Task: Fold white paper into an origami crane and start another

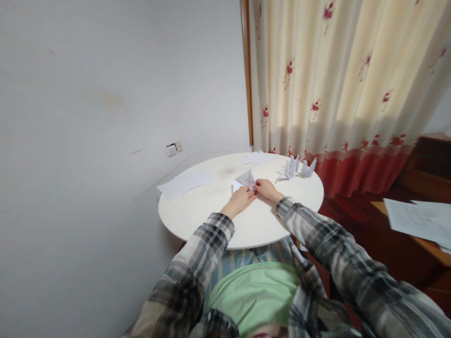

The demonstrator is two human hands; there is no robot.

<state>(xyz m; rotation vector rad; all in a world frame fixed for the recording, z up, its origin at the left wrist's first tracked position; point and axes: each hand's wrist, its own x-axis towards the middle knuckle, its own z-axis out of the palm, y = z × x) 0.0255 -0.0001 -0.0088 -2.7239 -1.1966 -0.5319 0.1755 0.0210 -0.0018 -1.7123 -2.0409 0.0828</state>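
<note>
A small folded white paper (244, 180) lies near the middle of a round white table (197, 216). My left hand (240, 200) rests on the table with its fingers closed on the paper's near edge. My right hand (267, 188) pinches the same paper from the right side. Both forearms wear plaid sleeves. The part of the paper under my fingers is hidden.
Two finished paper cranes (299, 167) stand at the table's far right. A flat white sheet (186, 182) lies at the left edge, and more folded paper (257, 157) at the far rim. A flowered curtain (345, 89) hangs behind; a wooden desk with papers (416, 218) stands at right.
</note>
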